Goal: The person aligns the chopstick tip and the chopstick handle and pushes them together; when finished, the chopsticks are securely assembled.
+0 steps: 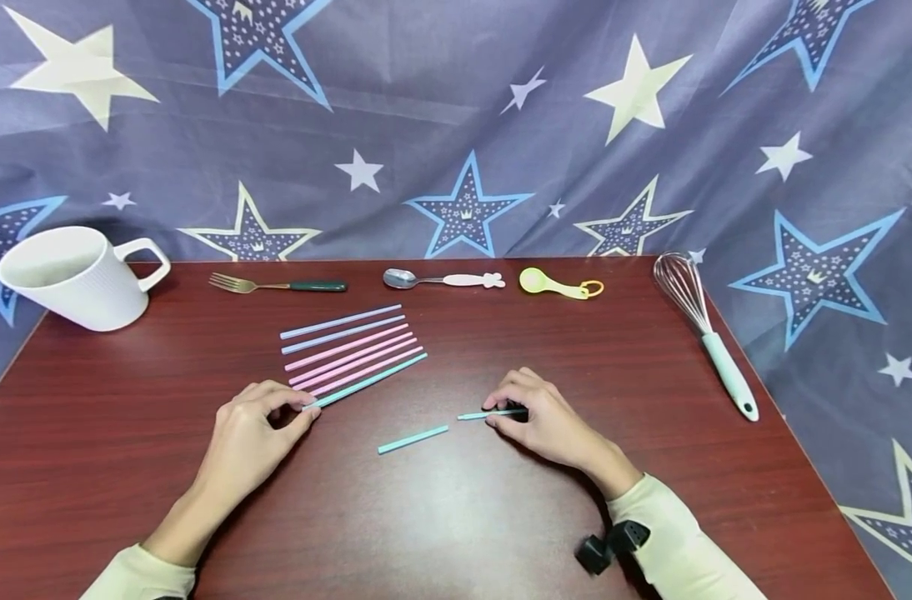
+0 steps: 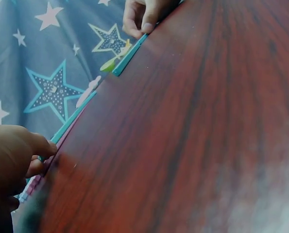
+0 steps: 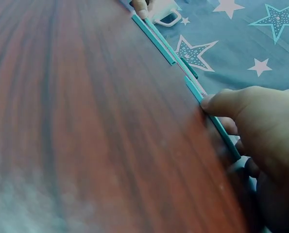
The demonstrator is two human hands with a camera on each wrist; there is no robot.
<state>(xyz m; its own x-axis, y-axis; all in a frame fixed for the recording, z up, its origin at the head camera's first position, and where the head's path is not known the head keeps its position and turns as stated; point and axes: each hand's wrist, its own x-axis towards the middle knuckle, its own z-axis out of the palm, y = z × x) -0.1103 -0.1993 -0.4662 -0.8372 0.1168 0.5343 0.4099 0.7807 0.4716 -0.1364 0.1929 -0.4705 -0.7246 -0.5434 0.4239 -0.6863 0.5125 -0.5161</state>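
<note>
My left hand [image 1: 249, 429] pinches the near left end of a long teal straw [image 1: 373, 379], which lies beside a row of straws. Several pink straws [image 1: 351, 359] and two blue straws [image 1: 343, 320] make up that row, slanting roughly parallel. Between my hands a shorter teal straw [image 1: 413, 439] lies by itself on the table. My right hand [image 1: 546, 425] pinches another teal straw [image 1: 473, 416] between thumb and fingers; its right part is hidden by the hand. The right wrist view shows this straw [image 3: 195, 89] running under the thumb and along the fingers.
Along the back of the brown table [image 1: 336, 533] lie a fork [image 1: 276, 285], a spoon [image 1: 441, 280] and a yellow measuring spoon [image 1: 553, 284]. A white mug [image 1: 81, 279] is at the far left, a whisk [image 1: 707, 333] at the right. Behind hangs a star-patterned cloth [image 1: 426, 83].
</note>
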